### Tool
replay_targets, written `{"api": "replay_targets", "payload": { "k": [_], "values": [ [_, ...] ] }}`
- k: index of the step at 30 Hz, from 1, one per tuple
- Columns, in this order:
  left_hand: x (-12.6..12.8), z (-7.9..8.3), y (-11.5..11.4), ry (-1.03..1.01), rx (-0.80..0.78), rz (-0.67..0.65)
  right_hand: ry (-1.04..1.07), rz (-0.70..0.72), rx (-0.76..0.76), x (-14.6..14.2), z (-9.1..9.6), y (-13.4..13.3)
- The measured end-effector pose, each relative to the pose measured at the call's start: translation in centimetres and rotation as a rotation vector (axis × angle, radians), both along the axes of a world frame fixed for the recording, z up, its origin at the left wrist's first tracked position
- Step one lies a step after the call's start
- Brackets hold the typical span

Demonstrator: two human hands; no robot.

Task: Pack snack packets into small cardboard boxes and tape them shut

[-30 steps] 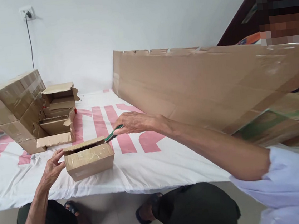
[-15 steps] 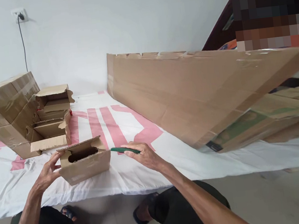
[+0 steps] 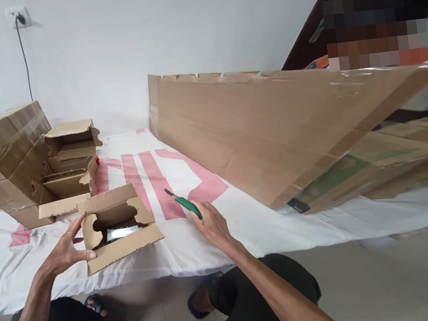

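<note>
A small cardboard box (image 3: 119,228) lies on the white cloth with its flaps open, tipped toward me so a dark shiny item shows inside. My left hand (image 3: 66,249) grips its left side, thumb in front and fingers spread behind. My right hand (image 3: 210,226) rests on the cloth just right of the box, closed round a green utility knife (image 3: 184,203) whose blade points away to the upper left, clear of the box.
A stack of larger cardboard boxes (image 3: 8,153) with torn-open small boxes (image 3: 70,169) stands at the left. A long flattened cardboard sheet (image 3: 271,123) leans across the right. The white cloth with red letters (image 3: 154,177) covers the surface. A wall socket (image 3: 17,17) sits above.
The box's top flaps have come open and the box has tilted toward me. My right hand drew the knife back from the box's top edge and now rests to its right.
</note>
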State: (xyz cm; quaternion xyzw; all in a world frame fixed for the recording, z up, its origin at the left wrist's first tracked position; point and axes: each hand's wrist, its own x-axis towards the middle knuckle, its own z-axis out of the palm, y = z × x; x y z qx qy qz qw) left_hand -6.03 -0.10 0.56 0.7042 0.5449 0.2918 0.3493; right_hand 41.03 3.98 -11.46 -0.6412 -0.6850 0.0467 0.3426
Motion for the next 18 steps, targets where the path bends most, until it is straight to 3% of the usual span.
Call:
{"api": "replay_targets", "payload": {
  "k": [3, 6, 8, 12, 15, 18],
  "values": [
    [0.2, 0.1, -0.1, 0.011, -0.007, 0.007, -0.146, -0.154, -0.14, 1.6, -3.5, -1.9],
    [0.3, 0.3, -0.1, 0.02, -0.019, 0.019, -0.148, -0.21, -0.158, 1.3, -3.1, -2.2],
    [0.5, 0.6, -0.1, 0.021, -0.025, 0.019, -0.02, -0.139, -0.067, -0.9, -0.4, -1.8],
    [0.6, 1.0, -0.1, 0.041, -0.004, 0.039, 0.207, 0.218, 0.047, -9.0, 7.9, -1.3],
    [-0.2, 0.3, 0.4, 0.074, 0.044, 0.081, 0.16, 0.38, -0.142, -14.4, 12.6, -0.7],
    [-1.6, -1.5, 1.9, 0.145, 0.032, 0.084, 0.037, 0.372, -0.263, -16.4, 14.1, 0.3]
  ]
}}
